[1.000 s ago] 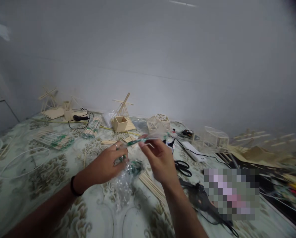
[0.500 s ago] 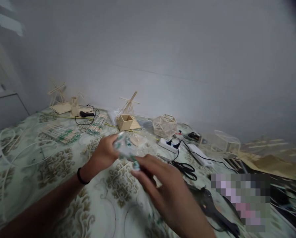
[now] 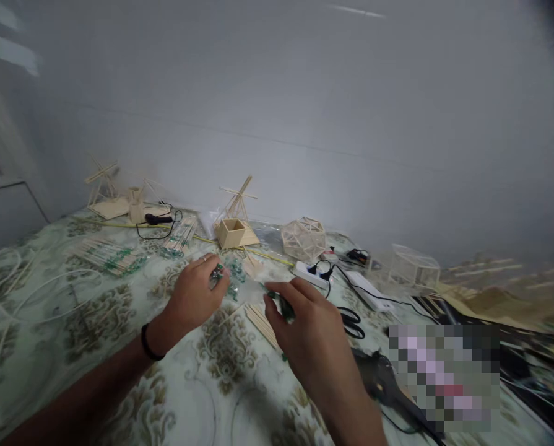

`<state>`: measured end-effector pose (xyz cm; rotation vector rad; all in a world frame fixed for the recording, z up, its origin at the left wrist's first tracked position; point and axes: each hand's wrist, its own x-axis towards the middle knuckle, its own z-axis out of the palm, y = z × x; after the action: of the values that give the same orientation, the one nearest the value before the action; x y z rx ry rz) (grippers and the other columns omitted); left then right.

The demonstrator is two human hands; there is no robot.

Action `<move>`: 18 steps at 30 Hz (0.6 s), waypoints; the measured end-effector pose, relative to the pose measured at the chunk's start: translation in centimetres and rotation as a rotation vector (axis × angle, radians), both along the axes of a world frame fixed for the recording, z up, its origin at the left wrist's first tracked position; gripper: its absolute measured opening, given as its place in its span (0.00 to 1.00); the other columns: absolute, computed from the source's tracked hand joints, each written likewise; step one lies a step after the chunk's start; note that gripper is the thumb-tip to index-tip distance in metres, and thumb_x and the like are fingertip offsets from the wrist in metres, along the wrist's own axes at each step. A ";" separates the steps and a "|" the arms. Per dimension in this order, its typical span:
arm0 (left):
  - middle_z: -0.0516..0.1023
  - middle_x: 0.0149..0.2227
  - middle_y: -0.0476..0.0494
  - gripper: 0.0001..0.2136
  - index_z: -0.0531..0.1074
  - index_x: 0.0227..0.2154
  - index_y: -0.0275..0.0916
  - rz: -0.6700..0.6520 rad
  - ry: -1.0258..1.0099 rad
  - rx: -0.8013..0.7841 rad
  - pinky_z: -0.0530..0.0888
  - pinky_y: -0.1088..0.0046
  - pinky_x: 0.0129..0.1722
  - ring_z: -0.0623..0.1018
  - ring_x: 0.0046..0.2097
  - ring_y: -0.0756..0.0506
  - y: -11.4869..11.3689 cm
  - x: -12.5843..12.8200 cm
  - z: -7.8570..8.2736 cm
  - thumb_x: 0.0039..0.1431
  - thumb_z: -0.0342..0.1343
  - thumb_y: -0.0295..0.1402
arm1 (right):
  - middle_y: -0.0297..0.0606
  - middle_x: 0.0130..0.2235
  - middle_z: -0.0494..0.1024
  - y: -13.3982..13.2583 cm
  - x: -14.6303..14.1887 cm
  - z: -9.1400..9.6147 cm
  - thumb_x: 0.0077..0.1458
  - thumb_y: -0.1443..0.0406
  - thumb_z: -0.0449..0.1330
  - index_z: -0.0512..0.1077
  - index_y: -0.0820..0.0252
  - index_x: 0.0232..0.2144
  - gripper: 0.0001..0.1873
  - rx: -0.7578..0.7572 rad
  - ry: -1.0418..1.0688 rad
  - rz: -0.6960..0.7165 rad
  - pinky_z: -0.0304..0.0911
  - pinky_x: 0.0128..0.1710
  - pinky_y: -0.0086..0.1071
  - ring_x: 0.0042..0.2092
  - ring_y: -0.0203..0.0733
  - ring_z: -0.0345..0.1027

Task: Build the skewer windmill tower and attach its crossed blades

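Observation:
My left hand [image 3: 197, 294], with a dark band at the wrist, is closed on a crumpled clear plastic wrapper [image 3: 234, 279] with green print. Part of that wrapper shows between thumb and fingers and past them. To its right, my right hand [image 3: 307, 328] has thumb and forefinger curled together. A dark green bit of plastic wrapping [image 3: 283, 306] shows inside its grip, partly hidden by the fingers. Thin wooden sticks [image 3: 261, 323] lie on the patterned tablecloth [image 3: 202, 390] beside and partly behind the right hand.
Wrapped stick bundles [image 3: 112, 255] lie at left. Farther back stand a wooden windmill model [image 3: 231, 233] and a polyhedron frame [image 3: 303, 238]. A power strip [image 3: 310, 272], black scissors [image 3: 352, 323] and a black glue gun [image 3: 388, 387] are on the right, with cables about them.
My hands have drawn apart; the plastic wrapper that spanned both is now crumpled at my left hand. The wooden sticks beside my right hand have come into view.

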<state>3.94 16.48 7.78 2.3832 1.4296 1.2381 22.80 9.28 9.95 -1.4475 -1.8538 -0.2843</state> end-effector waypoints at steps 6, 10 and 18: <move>0.75 0.31 0.46 0.08 0.67 0.29 0.41 -0.108 0.027 -0.041 0.71 0.65 0.40 0.76 0.36 0.43 -0.7 0.6 -0.3 0.66 0.50 0.30 | 0.40 0.38 0.81 0.8 -0.8 -0.1 0.62 0.69 0.62 0.77 0.57 0.39 0.04 -0.016 0.089 0.184 0.67 0.40 0.37 0.40 0.45 0.74; 0.73 0.32 0.46 0.10 0.68 0.27 0.41 -0.162 -0.023 -0.051 0.72 0.66 0.42 0.76 0.39 0.43 -0.3 0.3 -0.1 0.66 0.51 0.30 | 0.46 0.55 0.75 1.9 0.2 -0.2 0.60 0.64 0.67 0.80 0.52 0.36 0.02 0.106 0.147 0.154 0.59 0.58 0.54 0.58 0.56 0.67; 0.76 0.39 0.45 0.08 0.75 0.32 0.41 -0.342 -0.059 -0.182 0.73 0.66 0.47 0.77 0.43 0.44 0.6 -0.8 0.5 0.66 0.55 0.36 | 0.40 0.41 0.84 4.4 3.0 -0.8 0.58 0.57 0.65 0.80 0.55 0.37 0.09 -0.329 0.486 0.319 0.67 0.47 0.41 0.44 0.48 0.76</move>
<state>3.12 17.08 8.30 2.3195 1.0130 1.0357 25.83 13.67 9.11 -1.2549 -1.7304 0.5081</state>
